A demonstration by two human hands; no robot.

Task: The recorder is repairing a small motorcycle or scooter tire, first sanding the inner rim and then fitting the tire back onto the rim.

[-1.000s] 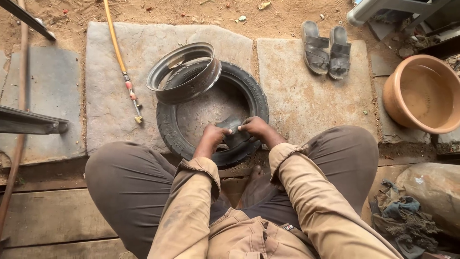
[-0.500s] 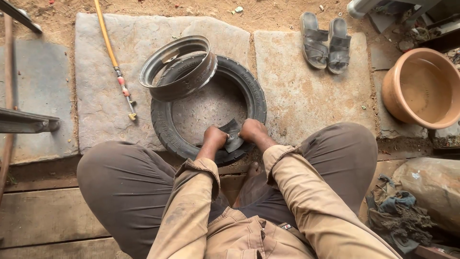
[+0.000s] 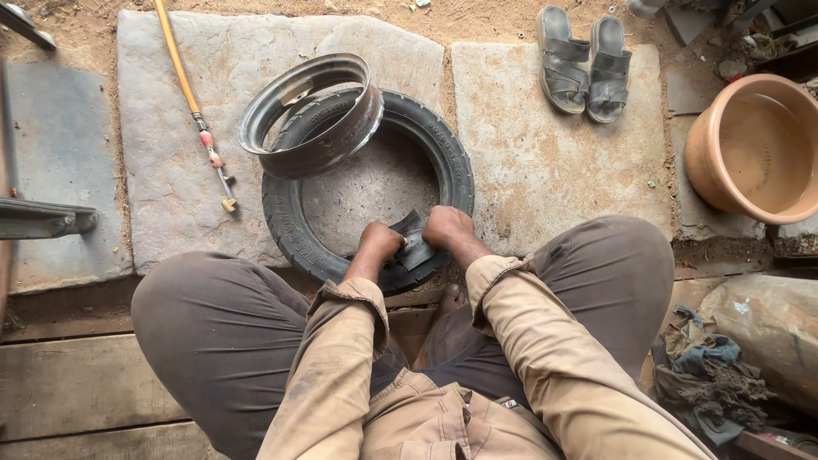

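Both hands at the near rim of a black rubber tyre (image 3: 294, 223) lying flat on a grey stone slab (image 3: 170, 170).
The left hand (image 3: 379, 243) and right hand (image 3: 447, 228) are each closed on a dark rubber flap (image 3: 413, 243) (apparently a patch or tube piece) at the tyre's near edge. A bare metal wheel rim (image 3: 311, 111) leans on the tyre's far left side; grey sandals (image 3: 584, 64) lie beyond it to the right.

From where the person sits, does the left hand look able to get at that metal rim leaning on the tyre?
Probably yes. The left hand rests on the near side of the tyre, and the metal rim leans on its far left edge. Nothing lies between them, though the hand would first have to let go of the dark rubber piece.
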